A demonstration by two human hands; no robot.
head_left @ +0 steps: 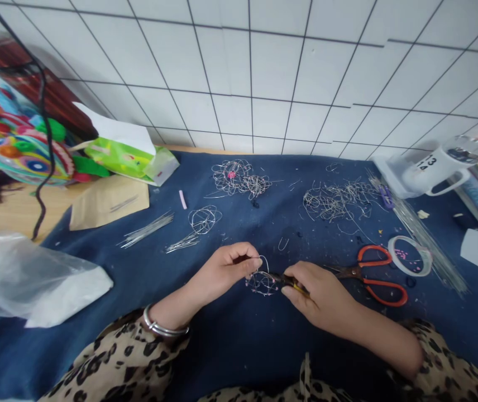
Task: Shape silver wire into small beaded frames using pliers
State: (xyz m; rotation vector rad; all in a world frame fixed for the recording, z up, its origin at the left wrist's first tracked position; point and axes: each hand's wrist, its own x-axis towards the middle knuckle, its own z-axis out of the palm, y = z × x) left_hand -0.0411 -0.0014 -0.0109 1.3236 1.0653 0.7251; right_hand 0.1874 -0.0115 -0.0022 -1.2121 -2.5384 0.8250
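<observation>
My left hand (234, 265) pinches a small wire ornament (262, 283) of looped silver wire with tiny pink beads. One thin loop of its wire arches up beside my fingertips. My right hand (318, 293) is closed around pliers (295, 286) with yellow on the handles, and their dark jaws meet the ornament's right side. Most of the pliers' handle is hidden in my palm. Red-handled scissors (379, 273) lie to the right of my right hand. A small bent piece of wire (283, 244) rests just beyond both hands.
Tangled wire heaps (335, 201) and a beaded wire bundle (239, 177) lie farther back on the blue cloth (226, 357). Cut wires (149, 229) are at left. At right are a shallow bead dish (410, 255), long wires (427, 240) and a white mug (442, 167).
</observation>
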